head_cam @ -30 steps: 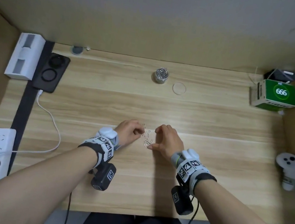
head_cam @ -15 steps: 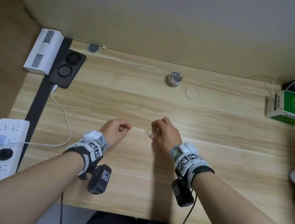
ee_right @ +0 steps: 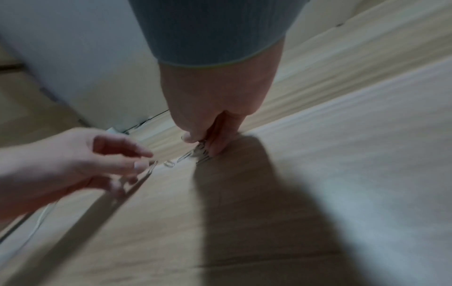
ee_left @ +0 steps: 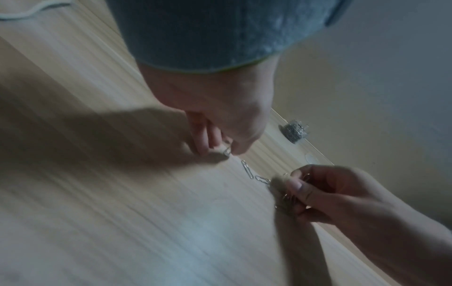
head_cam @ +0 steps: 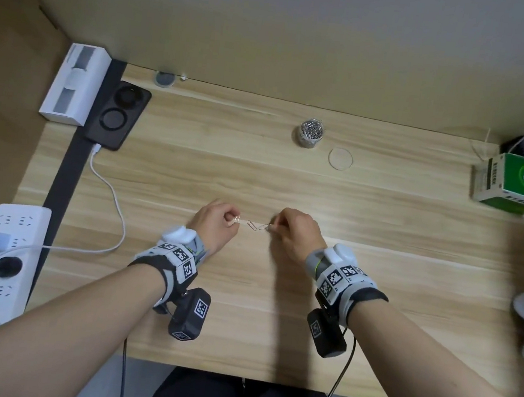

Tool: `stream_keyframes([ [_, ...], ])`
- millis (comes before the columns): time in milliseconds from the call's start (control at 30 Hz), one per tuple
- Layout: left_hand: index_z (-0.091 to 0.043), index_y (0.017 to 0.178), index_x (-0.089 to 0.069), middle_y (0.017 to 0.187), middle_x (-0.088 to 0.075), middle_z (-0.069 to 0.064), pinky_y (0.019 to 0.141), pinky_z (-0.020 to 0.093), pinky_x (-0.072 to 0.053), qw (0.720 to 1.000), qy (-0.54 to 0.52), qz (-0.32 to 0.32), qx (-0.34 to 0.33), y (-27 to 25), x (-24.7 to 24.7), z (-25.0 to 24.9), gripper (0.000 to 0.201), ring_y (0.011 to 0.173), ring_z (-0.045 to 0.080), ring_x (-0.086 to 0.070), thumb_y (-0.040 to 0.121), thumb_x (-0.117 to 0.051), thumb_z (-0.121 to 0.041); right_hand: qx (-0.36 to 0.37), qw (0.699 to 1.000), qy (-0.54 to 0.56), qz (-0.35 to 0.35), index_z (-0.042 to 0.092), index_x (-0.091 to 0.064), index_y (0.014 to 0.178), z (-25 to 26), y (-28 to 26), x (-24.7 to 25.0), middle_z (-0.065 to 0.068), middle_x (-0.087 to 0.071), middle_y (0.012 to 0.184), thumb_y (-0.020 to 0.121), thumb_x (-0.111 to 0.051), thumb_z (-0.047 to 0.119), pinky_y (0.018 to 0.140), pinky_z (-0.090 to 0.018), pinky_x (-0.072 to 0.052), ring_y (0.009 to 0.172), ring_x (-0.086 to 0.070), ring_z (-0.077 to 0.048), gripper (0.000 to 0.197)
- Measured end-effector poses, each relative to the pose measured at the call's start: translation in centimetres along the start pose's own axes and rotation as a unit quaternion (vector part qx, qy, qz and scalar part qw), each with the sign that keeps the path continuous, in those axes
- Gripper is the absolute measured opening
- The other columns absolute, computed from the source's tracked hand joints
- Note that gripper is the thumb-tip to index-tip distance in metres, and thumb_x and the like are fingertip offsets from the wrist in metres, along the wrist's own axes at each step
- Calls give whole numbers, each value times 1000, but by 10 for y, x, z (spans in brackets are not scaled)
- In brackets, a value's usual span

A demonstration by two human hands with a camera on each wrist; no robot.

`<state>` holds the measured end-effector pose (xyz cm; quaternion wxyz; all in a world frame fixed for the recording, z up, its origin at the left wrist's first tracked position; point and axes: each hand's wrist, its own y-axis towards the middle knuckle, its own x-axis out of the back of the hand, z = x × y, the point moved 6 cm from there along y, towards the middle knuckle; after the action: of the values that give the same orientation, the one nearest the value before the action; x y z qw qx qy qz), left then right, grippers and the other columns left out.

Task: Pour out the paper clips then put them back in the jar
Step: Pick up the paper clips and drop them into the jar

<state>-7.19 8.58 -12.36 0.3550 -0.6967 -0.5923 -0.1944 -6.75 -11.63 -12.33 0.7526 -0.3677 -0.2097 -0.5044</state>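
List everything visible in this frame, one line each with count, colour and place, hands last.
jar: one, clear, full of silver clips, desk rear centre
lid: one, clear, right of jar
loose paper clips: two, silver, desk between hands
green box: one, far right
power strip: one, white, left edge
black charger pad: one, rear left
left hand: pinches a clip
right hand: holds several clips

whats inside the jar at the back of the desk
The jar holds a heap of silver paper clips, reaching about its rim. Its bottom is hidden by them.
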Motion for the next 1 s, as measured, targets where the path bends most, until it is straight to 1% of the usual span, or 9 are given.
stream_keyframes([
  [67,-19,100,-63,98,-53,-7,73,31,-50,999,49,-2,-1,2,-2,0,26,81,13,-55,76,-73,-25,-37,997,63,-25,21,-60,79,-12,-4,8,3,-75,93,87,-71,22,81,-32,-49,89,-67,-20,13],
  [133,-18,108,-58,109,-53,-1,78,35,-50,997,80,12,19,5,-8,-1,39,95,18,-56,75,-74,-34,-78,987,128,-54,24,-61,77,-30,-9,16,6,-76,87,87,-70,25,82,-43,-55,85,-70,-17,13],
  [233,-14,112,-58,114,-55,5,83,37,-48,993,111,24,43,8,-18,-14,45,102,24,-56,76,-73,-37,-117,973,177,-90,25,-62,76,-47,-15,27,6,-75,82,86,-70,29,78,-50,-57,79,-70,-19,13],
  [367,-13,113,-59,117,-55,8,87,37,-46,989,131,62,24,3,-42,-44,46,105,28,-55,76,-74,-36,-136,966,190,-108,24,-62,74,-62,-26,40,3,-73,80,87,-69,25,79,-49,-56,76,-68,-22,15],
  [567,-13,110,-61,111,-54,6,89,40,-47,988,89,113,-52,-2,-71,-72,38,102,26,-55,76,-74,-22,-150,959,212,-112,19,-65,77,-85,-28,52,6,-69,73,88,-71,18,80,-46,-57,69,-64,-17,12],
  [667,-14,110,-62,110,-54,3,89,38,-50,993,67,81,-49,-4,-68,-74,40,100,22,-56,74,-77,-22,-144,962,213,-94,21,-64,75,-93,-25,56,2,-71,75,87,-71,20,81,-48,-57,71,-67,-20,14],
  [800,-15,126,-54,122,-50,4,96,35,-44,993,115,38,-14,-10,-62,-66,67,111,22,-49,69,-83,-32,-141,959,233,-81,18,-65,77,-99,-22,57,-2,-75,80,86,-72,23,78,-53,-58,76,-73,-24,12],
  [900,-12,122,-59,117,-54,4,92,32,-43,993,106,38,-24,-11,-68,-70,56,108,23,-52,74,-81,-28,-133,960,235,-73,20,-65,76,-100,-20,56,1,-74,77,86,-71,23,79,-53,-58,72,-70,-20,13],
  [1000,-14,111,-66,104,-57,0,85,31,-48,999,39,16,-25,-6,-77,-74,42,96,20,-56,74,-81,-24,-131,959,241,-68,20,-65,75,-103,-20,55,4,-71,73,86,-71,22,78,-55,-57,66,-66,-18,13],
])
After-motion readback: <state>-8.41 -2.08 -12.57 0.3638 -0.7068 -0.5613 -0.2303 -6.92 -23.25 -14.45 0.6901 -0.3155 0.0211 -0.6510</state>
